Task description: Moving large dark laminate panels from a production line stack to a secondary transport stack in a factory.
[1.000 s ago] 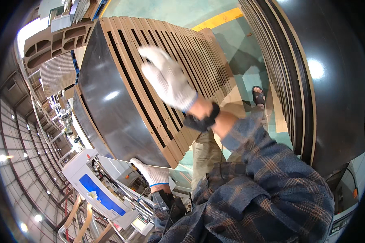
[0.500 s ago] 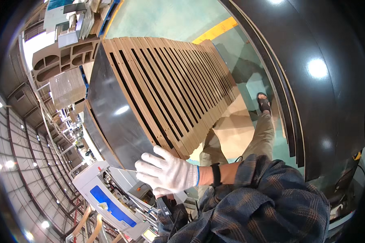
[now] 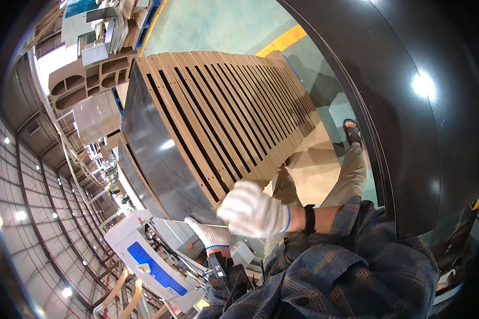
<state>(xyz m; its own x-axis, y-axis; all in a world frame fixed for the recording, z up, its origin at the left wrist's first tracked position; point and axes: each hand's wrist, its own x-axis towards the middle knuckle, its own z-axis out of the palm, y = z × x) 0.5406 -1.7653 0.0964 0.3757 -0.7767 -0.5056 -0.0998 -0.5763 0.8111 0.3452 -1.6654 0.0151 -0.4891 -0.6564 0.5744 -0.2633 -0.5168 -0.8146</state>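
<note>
Slatted wooden panel stack (image 3: 223,117): fills the centre, running from 6 toward 1 o'clock. Your left hand (image 3: 210,234), gloved, fingers curled under its near dark edge at 6 o'clock. Your right hand (image 3: 253,208), gloved, rests at the stack's near corner; finger spread not discernible. White-and-blue machine (image 3: 154,260): 7 o'clock.

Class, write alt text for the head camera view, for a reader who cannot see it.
Two white-gloved hands grip the near corner of a stack of dark panels edged with tan slotted strips: the right hand on top, the left hand underneath. A white and blue machine stands below left, and the person's plaid sleeve fills the lower right.
</note>
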